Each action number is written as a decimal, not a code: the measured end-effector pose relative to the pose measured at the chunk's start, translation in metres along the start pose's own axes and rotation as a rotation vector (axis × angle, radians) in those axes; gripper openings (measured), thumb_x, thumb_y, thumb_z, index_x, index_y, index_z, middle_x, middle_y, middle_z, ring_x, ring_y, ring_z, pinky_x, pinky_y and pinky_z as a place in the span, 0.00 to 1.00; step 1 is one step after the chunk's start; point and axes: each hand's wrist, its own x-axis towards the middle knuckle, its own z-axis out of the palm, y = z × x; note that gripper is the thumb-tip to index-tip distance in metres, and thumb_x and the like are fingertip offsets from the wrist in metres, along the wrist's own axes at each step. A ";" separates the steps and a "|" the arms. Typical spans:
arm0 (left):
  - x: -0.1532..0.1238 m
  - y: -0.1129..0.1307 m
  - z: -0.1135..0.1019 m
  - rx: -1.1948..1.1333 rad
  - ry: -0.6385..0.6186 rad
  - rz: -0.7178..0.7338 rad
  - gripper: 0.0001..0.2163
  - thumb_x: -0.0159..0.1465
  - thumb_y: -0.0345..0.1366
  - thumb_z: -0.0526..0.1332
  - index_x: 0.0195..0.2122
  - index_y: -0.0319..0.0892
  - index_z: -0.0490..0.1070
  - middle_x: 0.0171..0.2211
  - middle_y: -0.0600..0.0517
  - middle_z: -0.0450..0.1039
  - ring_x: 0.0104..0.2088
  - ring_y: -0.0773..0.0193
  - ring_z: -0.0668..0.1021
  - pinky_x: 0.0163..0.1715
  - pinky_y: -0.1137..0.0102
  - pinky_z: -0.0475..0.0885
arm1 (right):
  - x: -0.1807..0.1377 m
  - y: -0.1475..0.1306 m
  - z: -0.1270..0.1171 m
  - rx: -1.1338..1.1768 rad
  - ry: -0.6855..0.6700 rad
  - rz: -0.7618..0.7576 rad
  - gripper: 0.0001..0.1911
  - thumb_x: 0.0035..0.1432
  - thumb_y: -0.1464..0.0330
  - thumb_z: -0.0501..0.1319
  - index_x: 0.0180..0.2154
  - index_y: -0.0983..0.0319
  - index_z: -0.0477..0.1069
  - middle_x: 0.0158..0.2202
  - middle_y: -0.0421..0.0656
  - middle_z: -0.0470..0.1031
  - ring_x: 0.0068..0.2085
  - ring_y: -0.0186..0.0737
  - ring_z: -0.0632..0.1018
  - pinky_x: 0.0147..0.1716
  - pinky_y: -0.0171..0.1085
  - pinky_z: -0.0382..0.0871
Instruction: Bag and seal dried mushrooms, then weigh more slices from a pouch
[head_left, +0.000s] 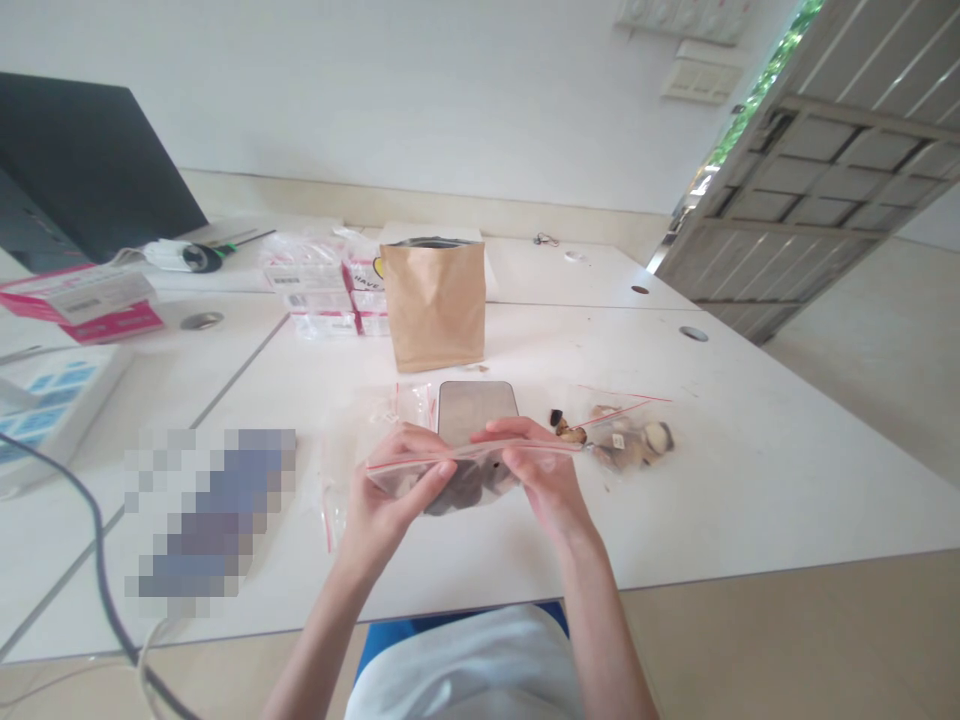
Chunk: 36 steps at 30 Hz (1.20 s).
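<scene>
We've got both hands up over the near edge of the white table (750, 480), working one clear zip bag (465, 478) with a red seal strip. Left hand (390, 490) is closed on the bag's left end, thumb on top and fingers curled under the seal. Right hand (540, 470) is pinched on the right part of the seal, fingers over the top edge. Bag hangs between them, just above the table, dark contents sagging at the bottom; we can't tell what they are.

Directly behind the bag lies a phone (478, 408), flat, screen dark, partly hidden by our fingers. Behind that stands a brown kraft paper pouch (435, 300), upright, top open. Right of our right hand lies a second zip bag (626, 435) flat on the table, holding brownish lumps. More empty-looking clear bags (352, 440) lie left of the hands.

Far left: pink boxes (82, 300), a laptop (82, 170) with lid up, and a dark cable (97, 560) running across the corner. Packaged items (315, 285) sit left of the pouch.
</scene>
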 end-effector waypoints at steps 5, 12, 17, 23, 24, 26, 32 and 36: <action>-0.001 0.001 0.001 0.050 0.030 0.018 0.04 0.59 0.36 0.64 0.28 0.44 0.76 0.29 0.53 0.74 0.33 0.66 0.75 0.34 0.73 0.70 | 0.000 0.000 0.000 -0.081 -0.034 0.023 0.12 0.49 0.59 0.68 0.33 0.60 0.78 0.33 0.43 0.80 0.36 0.40 0.78 0.36 0.37 0.71; -0.001 0.007 0.006 0.028 0.071 -0.023 0.05 0.58 0.37 0.64 0.28 0.43 0.76 0.29 0.54 0.75 0.31 0.67 0.76 0.32 0.75 0.70 | 0.001 0.003 0.008 -0.210 0.073 -0.127 0.08 0.49 0.62 0.67 0.27 0.60 0.75 0.25 0.39 0.76 0.29 0.35 0.75 0.29 0.34 0.68; -0.002 0.007 0.010 0.011 0.114 -0.148 0.08 0.58 0.41 0.64 0.29 0.42 0.76 0.26 0.53 0.75 0.26 0.66 0.75 0.25 0.74 0.70 | 0.002 0.008 0.012 -0.220 0.151 -0.166 0.09 0.49 0.62 0.66 0.25 0.60 0.72 0.22 0.37 0.73 0.26 0.33 0.73 0.26 0.32 0.67; 0.000 0.008 0.011 0.023 0.045 -0.118 0.08 0.58 0.41 0.64 0.30 0.43 0.77 0.31 0.51 0.76 0.33 0.63 0.77 0.32 0.72 0.72 | -0.001 0.003 0.018 -0.145 0.112 -0.076 0.08 0.50 0.62 0.66 0.30 0.60 0.75 0.28 0.39 0.76 0.31 0.36 0.76 0.32 0.34 0.70; -0.001 0.008 0.011 0.033 0.051 -0.115 0.07 0.58 0.40 0.64 0.30 0.43 0.77 0.30 0.52 0.76 0.33 0.64 0.77 0.33 0.72 0.72 | -0.001 0.001 0.020 -0.119 0.093 -0.067 0.07 0.50 0.63 0.66 0.31 0.59 0.76 0.29 0.39 0.77 0.33 0.36 0.77 0.33 0.34 0.70; -0.002 0.008 0.012 0.062 0.082 -0.098 0.07 0.59 0.39 0.64 0.28 0.43 0.76 0.29 0.53 0.75 0.32 0.65 0.76 0.34 0.73 0.71 | -0.002 -0.001 0.023 -0.076 0.047 -0.058 0.07 0.50 0.64 0.67 0.33 0.58 0.77 0.31 0.39 0.79 0.34 0.37 0.78 0.35 0.34 0.71; -0.005 0.005 0.015 0.129 0.131 -0.032 0.06 0.60 0.39 0.63 0.30 0.43 0.76 0.30 0.52 0.75 0.33 0.65 0.76 0.34 0.72 0.71 | 0.001 0.003 0.026 -0.118 0.084 -0.074 0.06 0.48 0.64 0.68 0.28 0.59 0.78 0.28 0.40 0.78 0.32 0.38 0.78 0.34 0.36 0.72; -0.007 0.001 0.020 0.186 0.208 0.003 0.06 0.60 0.39 0.63 0.32 0.43 0.76 0.31 0.52 0.75 0.34 0.65 0.76 0.35 0.71 0.71 | 0.001 0.009 0.028 -0.162 0.157 -0.147 0.08 0.50 0.63 0.67 0.26 0.61 0.77 0.26 0.41 0.77 0.31 0.38 0.77 0.32 0.36 0.71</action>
